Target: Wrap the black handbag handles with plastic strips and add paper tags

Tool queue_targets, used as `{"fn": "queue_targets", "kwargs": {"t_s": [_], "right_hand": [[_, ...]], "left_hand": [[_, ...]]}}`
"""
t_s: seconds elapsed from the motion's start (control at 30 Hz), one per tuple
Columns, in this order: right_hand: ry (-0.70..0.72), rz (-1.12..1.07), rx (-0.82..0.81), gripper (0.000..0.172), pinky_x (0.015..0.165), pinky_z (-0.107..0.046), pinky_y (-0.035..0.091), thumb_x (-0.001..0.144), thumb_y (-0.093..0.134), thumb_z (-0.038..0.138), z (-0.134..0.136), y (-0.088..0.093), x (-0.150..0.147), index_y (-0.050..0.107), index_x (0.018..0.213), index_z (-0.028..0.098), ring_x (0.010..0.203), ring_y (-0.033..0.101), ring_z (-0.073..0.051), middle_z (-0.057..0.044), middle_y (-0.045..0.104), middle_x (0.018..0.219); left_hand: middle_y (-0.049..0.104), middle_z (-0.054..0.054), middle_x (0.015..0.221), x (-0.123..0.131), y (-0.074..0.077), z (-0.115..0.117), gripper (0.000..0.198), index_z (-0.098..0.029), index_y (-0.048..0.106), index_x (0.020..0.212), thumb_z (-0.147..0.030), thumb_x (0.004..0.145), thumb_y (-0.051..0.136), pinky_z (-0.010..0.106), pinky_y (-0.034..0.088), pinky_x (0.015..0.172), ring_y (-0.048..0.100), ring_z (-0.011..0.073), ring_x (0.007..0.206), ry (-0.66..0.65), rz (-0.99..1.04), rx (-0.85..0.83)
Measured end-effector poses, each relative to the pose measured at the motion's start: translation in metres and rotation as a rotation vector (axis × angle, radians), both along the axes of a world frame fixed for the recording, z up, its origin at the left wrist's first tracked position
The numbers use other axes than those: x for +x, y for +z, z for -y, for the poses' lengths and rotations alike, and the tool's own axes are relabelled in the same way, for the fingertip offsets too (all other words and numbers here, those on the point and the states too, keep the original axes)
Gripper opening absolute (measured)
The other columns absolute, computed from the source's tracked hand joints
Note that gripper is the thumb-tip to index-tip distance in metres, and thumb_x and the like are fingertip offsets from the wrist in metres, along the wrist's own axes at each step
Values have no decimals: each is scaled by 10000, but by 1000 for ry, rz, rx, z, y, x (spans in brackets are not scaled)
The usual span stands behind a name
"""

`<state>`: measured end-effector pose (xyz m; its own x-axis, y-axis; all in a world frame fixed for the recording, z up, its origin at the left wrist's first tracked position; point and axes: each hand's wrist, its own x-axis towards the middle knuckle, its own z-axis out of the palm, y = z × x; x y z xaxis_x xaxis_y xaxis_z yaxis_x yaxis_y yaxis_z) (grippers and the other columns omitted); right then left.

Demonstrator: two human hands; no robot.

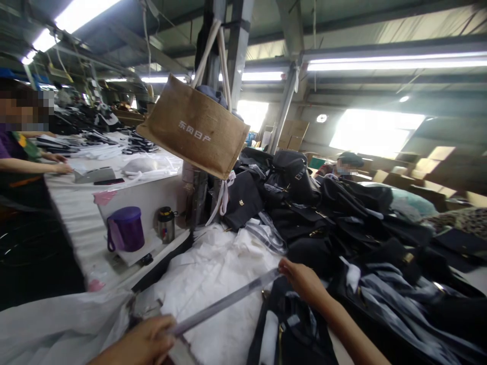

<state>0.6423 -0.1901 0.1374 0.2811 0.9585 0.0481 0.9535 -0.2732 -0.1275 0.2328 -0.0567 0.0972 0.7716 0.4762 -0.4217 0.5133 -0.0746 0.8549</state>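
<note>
Head view: left hand (154,334) and right hand (300,276) grip a grey strip (228,301) at 2 spots, presumably to hold it taut.

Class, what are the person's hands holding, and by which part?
A long strip: the right hand pinches its far end, the left hand grips its near end.

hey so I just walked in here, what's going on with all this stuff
Someone is holding a greyish strip pulled out fairly straight, with the left hand and right hand gripping it well apart, over white material. Black bags lie heaped ahead and to the right. A tan bag hangs by its handles at a metal post. A co-worker is at the table on the left.
</note>
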Motion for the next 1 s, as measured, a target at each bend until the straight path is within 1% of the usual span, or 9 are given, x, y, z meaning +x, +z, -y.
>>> {"fn": "queue_targets", "kwargs": {"t_s": [0.13, 0.23, 0.3, 0.4, 0.47, 0.53, 0.63, 0.77, 1.0], "right_hand": [[-111, 55, -60, 154, 605, -254, 316, 993, 428, 198, -6, -22, 39, 578, 1013, 227, 794, 682, -203, -30, 723, 846], [-182, 110, -119, 186, 617, -260, 327, 989, 408, 158, -12, -34, 62, 579, 1027, 220, 853, 685, -219, -52, 725, 893], [-222, 152, -167, 216, 635, -268, 346, 966, 409, 107, -16, -43, 73, 589, 1045, 195, 889, 684, -239, -88, 720, 931], [-276, 209, -246, 309, 671, -288, 389, 917, 396, 14, -19, -60, 83, 592, 1123, 133, 929, 682, -269, -156, 706, 985], [-299, 233, -295, 357, 693, -302, 415, 892, 386, -25, -18, -72, 87, 598, 1147, 108, 937, 686, -279, -180, 702, 1000], [-304, 246, -337, 349, 709, -315, 437, 888, 395, -24, -15, -81, 91, 626, 1115, 105, 940, 689, -288, -188, 703, 1003], [-293, 248, -377, 287, 727, -326, 459, 906, 433, 23, -12, -86, 96, 653, 1069, 110, 955, 687, -294, -187, 709, 1003], [-253, 243, -396, 207, 743, -322, 466, 911, 507, 92, -15, -80, 99, 663, 1042, 130, 966, 685, -287, -162, 713, 1010], [-216, 345, -396, 225, 684, -369, 457, 910, 552, 130, -20, -56, 90, 622, 1122, 101, 911, 681, -356, -196, 685, 986]], "left_hand": [[650, 44, 924, 49, 71, -35, 240, -202, 628, 953, -296, 959, 407, 326, 461, 830, 609, 215, 902, -54, 7, 848], [626, 68, 917, 104, 90, -38, 294, -185, 620, 948, -175, 981, 328, 358, 483, 744, 604, 223, 797, -163, 5, 1219], [627, 79, 931, 138, 64, -32, 270, -178, 606, 1011, -148, 980, 339, 369, 497, 734, 601, 234, 808, -257, 105, 1355], [658, 92, 999, 169, -15, -27, 239, -171, 616, 1016, -80, 938, 410, 411, 518, 823, 624, 247, 902, -496, 162, 1334], [583, 134, 1313, 174, -64, -29, 399, -190, 568, 1221, -15, 888, 437, 479, 462, 998, 560, 285, 1183, -500, 152, 1253], [479, 125, 1459, 171, -89, -30, 587, -230, 510, 1330, 38, 810, 466, 534, 371, 1101, 461, 313, 1323, -417, 105, 1148], [426, 122, 1509, 165, -85, -25, 723, -223, 454, 1401, 56, 735, 497, 547, 318, 1148, 398, 321, 1379, -352, 38, 1049], [377, 116, 1538, 166, -76, -13, 834, -225, 401, 1439, 76, 674, 542, 545, 327, 1148, 367, 315, 1401, -447, -29, 981], [431, 153, 1498, 160, -94, -6, 658, -179, 473, 1360, 31, 744, 572, 560, 339, 1137, 411, 327, 1370, -450, 7, 949]]}}
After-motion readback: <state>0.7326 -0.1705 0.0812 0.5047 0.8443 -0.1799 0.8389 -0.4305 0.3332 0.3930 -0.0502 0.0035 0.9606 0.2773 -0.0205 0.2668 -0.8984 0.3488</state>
